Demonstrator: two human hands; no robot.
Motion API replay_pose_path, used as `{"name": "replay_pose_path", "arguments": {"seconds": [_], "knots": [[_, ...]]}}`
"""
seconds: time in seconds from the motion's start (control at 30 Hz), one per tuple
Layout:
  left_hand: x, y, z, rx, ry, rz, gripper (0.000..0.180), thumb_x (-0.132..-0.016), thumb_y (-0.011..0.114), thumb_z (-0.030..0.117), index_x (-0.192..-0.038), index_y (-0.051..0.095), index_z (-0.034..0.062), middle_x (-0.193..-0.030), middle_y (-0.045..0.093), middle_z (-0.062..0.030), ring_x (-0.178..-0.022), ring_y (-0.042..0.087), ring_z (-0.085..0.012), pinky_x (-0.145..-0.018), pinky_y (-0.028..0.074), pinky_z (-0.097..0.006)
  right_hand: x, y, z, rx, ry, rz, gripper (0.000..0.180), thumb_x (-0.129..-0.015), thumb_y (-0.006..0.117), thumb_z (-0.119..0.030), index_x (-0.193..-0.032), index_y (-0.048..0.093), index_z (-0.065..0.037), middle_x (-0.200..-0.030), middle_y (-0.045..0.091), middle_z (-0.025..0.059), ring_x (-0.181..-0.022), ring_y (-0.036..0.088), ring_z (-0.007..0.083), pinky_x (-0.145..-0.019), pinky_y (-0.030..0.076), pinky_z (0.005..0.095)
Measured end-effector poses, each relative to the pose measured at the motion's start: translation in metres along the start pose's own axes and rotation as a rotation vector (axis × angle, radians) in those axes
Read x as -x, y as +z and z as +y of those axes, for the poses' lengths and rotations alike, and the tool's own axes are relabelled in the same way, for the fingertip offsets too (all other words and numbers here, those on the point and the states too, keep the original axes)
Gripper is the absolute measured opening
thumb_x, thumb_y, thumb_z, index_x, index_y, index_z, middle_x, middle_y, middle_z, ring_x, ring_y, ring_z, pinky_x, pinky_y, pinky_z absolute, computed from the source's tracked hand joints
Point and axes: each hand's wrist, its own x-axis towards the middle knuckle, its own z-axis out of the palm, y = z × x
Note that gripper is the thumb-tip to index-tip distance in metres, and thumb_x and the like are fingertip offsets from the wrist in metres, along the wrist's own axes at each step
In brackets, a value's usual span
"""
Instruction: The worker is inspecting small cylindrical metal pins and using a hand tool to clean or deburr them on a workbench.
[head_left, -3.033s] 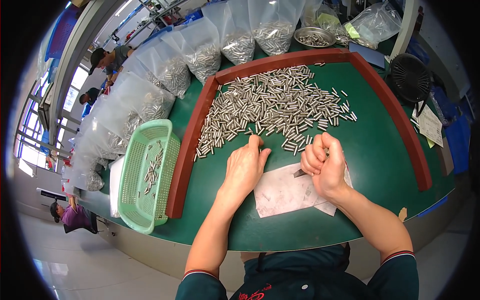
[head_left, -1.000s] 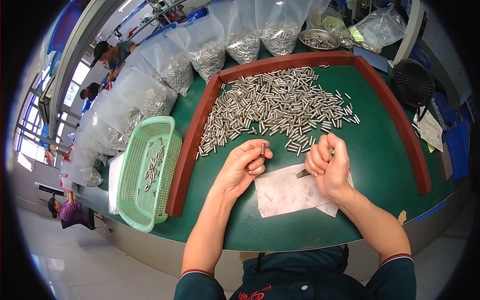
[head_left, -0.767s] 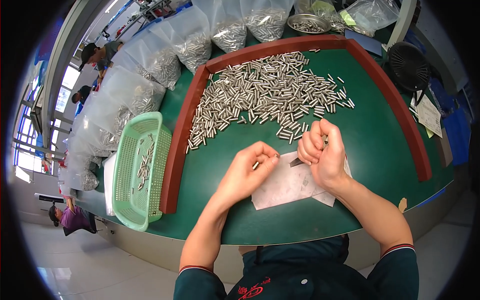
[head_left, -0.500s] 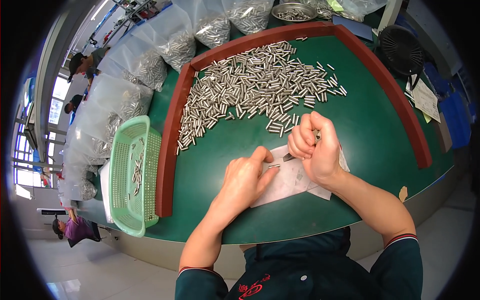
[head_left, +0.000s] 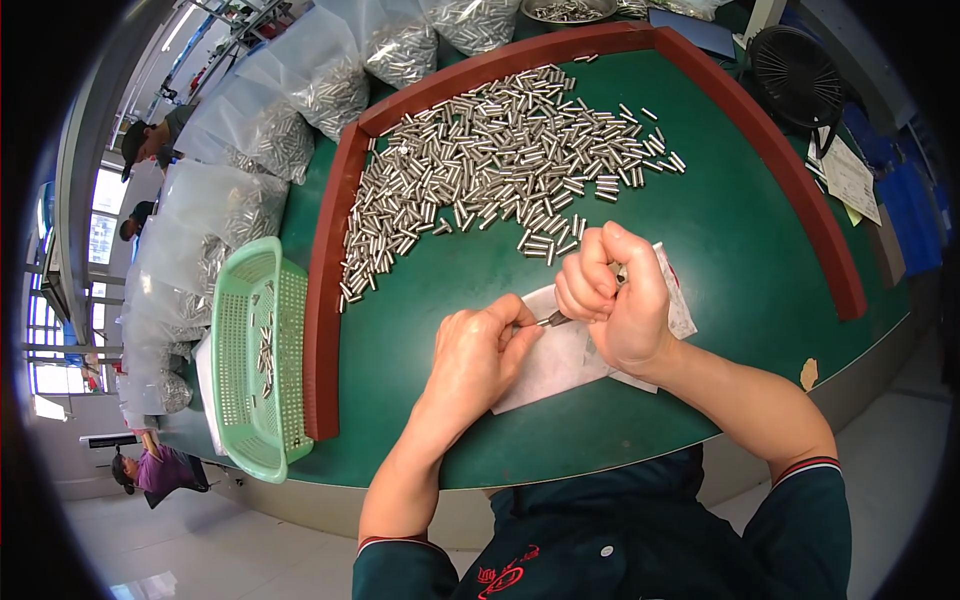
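My left hand [head_left: 472,352] pinches a short metal pin [head_left: 544,322] between thumb and forefinger; the fingers cover most of it. My right hand [head_left: 622,300] is wrapped in a fist round a slim hand tool [head_left: 558,319], whose dark tip points left and meets or nearly meets the pin's end. The fist hides the rest of the tool, so its kind is unclear. Under both hands lies a creased white paper sheet [head_left: 540,378]. Beyond them spreads a big heap of similar metal pins [head_left: 490,150] on the green tabletop [head_left: 740,250].
Dark red wooden rails [head_left: 325,330] border the heap. At left stands a green plastic basket [head_left: 228,370] with some pins inside. Clear bags of pins [head_left: 330,90] line the far left edge, near a metal bowl [head_left: 570,10]. A black fan [head_left: 797,75] sits far right. Several people work at left.
My left fingers have closed on the pin, which showed between spread thumb and forefinger before. The tool's tip has come up to it. The whole view has shifted slightly.
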Motion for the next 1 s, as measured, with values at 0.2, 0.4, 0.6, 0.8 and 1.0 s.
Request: {"name": "replay_pose_path", "arguments": {"seconds": [0.2, 0.4, 0.6, 0.8, 1.0], "knots": [[0.001, 0.002, -0.001, 0.038, -0.024, 0.007, 0.008, -0.070, 0.064, 0.001, -0.068, 0.056, -0.0018, -0.044, 0.033, -0.0006, -0.041, 0.029, -0.0078, -0.040, 0.027, -0.026, 0.000, 0.001, -0.001, 0.081, 0.029, 0.009, 0.041, -0.089, 0.028, -0.031, -0.052, 0.027, -0.012, -0.042, 0.024, -0.0023, -0.039, 0.017, 0.0084, -0.041, 0.018, 0.0240], [-0.001, 0.003, -0.002, 0.059, -0.028, 0.015, 0.009, -0.070, 0.064, 0.001, -0.066, 0.057, -0.0025, -0.044, 0.034, -0.0006, -0.041, 0.029, -0.0068, -0.040, 0.026, -0.025, -0.001, 0.005, 0.002, 0.144, 0.005, 0.022, 0.041, -0.089, 0.029, -0.029, -0.052, 0.026, -0.012, -0.042, 0.024, -0.0024, -0.040, 0.017, 0.0080, -0.041, 0.017, 0.0243], [-0.004, 0.002, -0.002, 0.085, -0.042, -0.009, 0.009, -0.070, 0.064, 0.002, -0.065, 0.057, -0.0017, -0.044, 0.033, -0.0008, -0.042, 0.028, -0.0074, -0.040, 0.026, -0.026, 0.003, 0.019, 0.005, 0.265, -0.081, 0.057, 0.040, -0.088, 0.031, -0.026, -0.051, 0.027, -0.011, -0.044, 0.024, -0.0020, -0.042, 0.018, 0.0081, -0.041, 0.018, 0.0248], [-0.006, -0.001, 0.003, 0.045, -0.056, -0.017, 0.010, -0.066, 0.062, 0.004, -0.061, 0.054, 0.0008, -0.045, 0.045, -0.0127, -0.041, 0.047, -0.0274, -0.043, 0.037, -0.035, 0.008, 0.017, 0.014, 0.306, -0.141, 0.036, 0.035, -0.086, 0.035, -0.016, -0.053, 0.028, -0.007, -0.049, 0.027, -0.0030, -0.046, 0.022, 0.0056, -0.042, 0.021, 0.0238], [-0.006, 0.000, 0.001, 0.033, -0.047, -0.037, 0.010, -0.068, 0.062, 0.006, -0.064, 0.055, 0.0007, -0.045, 0.045, -0.0110, -0.041, 0.047, -0.0234, -0.045, 0.038, -0.034, -0.005, 0.012, 0.008, 0.153, -0.039, 0.058, 0.034, -0.084, 0.037, -0.018, -0.053, 0.027, -0.009, -0.046, 0.025, -0.0034, -0.041, 0.021, 0.0048, -0.038, 0.017, 0.0231]]}}
